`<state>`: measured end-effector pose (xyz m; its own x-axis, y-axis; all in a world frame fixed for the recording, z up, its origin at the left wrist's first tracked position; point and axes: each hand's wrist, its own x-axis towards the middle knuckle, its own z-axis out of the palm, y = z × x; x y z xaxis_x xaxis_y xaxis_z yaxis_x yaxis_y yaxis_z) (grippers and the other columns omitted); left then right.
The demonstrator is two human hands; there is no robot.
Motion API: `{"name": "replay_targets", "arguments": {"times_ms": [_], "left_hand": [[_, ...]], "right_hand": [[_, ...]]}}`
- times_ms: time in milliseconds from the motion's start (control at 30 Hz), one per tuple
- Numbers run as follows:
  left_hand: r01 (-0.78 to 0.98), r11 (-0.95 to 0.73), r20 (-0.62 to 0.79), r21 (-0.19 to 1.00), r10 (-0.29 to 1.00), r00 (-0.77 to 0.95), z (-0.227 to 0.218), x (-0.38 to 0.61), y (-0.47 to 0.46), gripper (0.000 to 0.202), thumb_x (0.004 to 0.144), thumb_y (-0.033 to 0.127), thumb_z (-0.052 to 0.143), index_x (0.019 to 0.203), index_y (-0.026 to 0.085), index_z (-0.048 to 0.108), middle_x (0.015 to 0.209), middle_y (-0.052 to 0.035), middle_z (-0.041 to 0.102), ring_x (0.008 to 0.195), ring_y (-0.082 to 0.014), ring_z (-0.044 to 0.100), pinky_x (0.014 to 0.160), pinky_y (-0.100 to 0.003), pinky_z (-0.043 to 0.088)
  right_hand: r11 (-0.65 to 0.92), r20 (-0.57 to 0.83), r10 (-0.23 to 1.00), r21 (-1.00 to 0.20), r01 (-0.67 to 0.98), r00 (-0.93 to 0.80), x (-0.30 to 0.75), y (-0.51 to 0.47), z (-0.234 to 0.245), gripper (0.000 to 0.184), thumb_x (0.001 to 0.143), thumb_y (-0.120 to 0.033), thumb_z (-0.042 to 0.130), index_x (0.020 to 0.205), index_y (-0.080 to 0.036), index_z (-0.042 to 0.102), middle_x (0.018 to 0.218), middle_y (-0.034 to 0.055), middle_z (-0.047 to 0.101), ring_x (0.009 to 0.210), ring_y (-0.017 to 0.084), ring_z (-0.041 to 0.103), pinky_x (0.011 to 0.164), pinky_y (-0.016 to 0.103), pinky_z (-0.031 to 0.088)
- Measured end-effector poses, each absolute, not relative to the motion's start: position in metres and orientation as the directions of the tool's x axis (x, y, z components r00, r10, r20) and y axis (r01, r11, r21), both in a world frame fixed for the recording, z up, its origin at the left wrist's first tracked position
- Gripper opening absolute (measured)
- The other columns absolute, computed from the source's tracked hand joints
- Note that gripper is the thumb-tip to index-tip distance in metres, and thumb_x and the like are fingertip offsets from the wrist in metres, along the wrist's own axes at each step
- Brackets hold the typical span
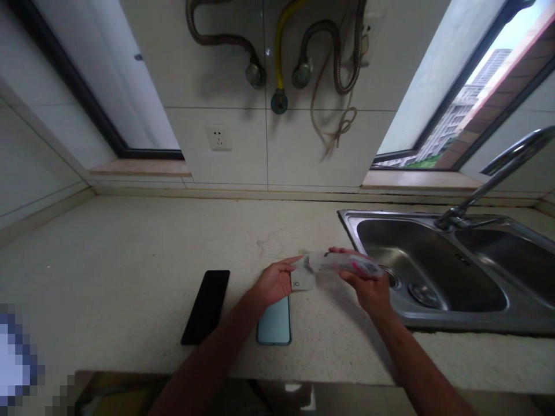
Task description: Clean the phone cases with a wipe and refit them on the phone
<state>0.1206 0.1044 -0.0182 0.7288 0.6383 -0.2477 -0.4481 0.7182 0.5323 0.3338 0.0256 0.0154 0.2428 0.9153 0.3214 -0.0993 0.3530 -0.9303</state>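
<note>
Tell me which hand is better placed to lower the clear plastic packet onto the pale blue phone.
Left, probably: the left hand pinches the packet just over the end of the pale blue phone, while the right hand sits farther off, beside the steel sink.

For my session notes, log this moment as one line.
Left hand: clear plastic packet | right hand: same | beside: black phone, blue-green phone, steel sink

Wall: cream tiles [312, 150] with a socket [219, 138] and looped gas hoses [280, 52]
Windows: dark frames [147, 153], stone sills [141, 168]
Light: daylight from the right window [459, 115], tower block [455, 121] outside
Counter: speckled stone tabletop [130, 260], steel double sink [433, 260], arched faucet [507, 164]
</note>
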Motion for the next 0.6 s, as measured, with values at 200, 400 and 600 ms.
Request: {"name": "replay_targets", "arguments": {"times_ms": [200,400,600], "left_hand": [[-0.449,0.741,-0.243,0.499,0.617,0.749,-0.0166,0.1174,0.1025,0.039,0.084,0.009,0.052,0.12,0.016,0.065,0.12,-0.0151,0.068,0.107,-0.0285,0.065,0.098,-0.06,0.044],[-0.453,0.718,-0.274,0.529,0.649,0.709,-0.0156,0.1184,0.1021,0.041,0.084,0.009,0.053,0.123,0.015,0.063,0.121,-0.0159,0.066,0.102,-0.0273,0.066,0.094,-0.054,0.049],[-0.496,0.683,-0.314,0.536,0.706,0.635,-0.0194,0.1216,0.1061,0.037,0.078,0.007,0.052,0.111,0.012,0.067,0.103,-0.0138,0.071,0.086,-0.0219,0.068,0.083,-0.04,0.052]], "right_hand": [[0.476,0.421,0.851,-0.871,-0.123,0.315,0.3358,0.0257,0.016,0.046,0.072,-0.035,0.084,0.115,-0.027,0.07,0.119,0.0087,0.073,0.114,0.031,0.067,0.1,0.051,0.053],[0.304,0.301,0.943,-0.953,-0.003,0.141,0.339,0.0278,0.0115,0.038,0.073,-0.03,0.083,0.11,-0.025,0.073,0.115,0.0083,0.074,0.11,0.03,0.068,0.101,0.05,0.052],[0.356,0.273,0.922,-0.874,-0.331,0.273,0.3335,0.0282,0.0195,0.046,0.067,-0.04,0.088,0.108,-0.03,0.071,0.111,0.0052,0.075,0.114,0.03,0.066,0.106,0.054,0.047]]}}
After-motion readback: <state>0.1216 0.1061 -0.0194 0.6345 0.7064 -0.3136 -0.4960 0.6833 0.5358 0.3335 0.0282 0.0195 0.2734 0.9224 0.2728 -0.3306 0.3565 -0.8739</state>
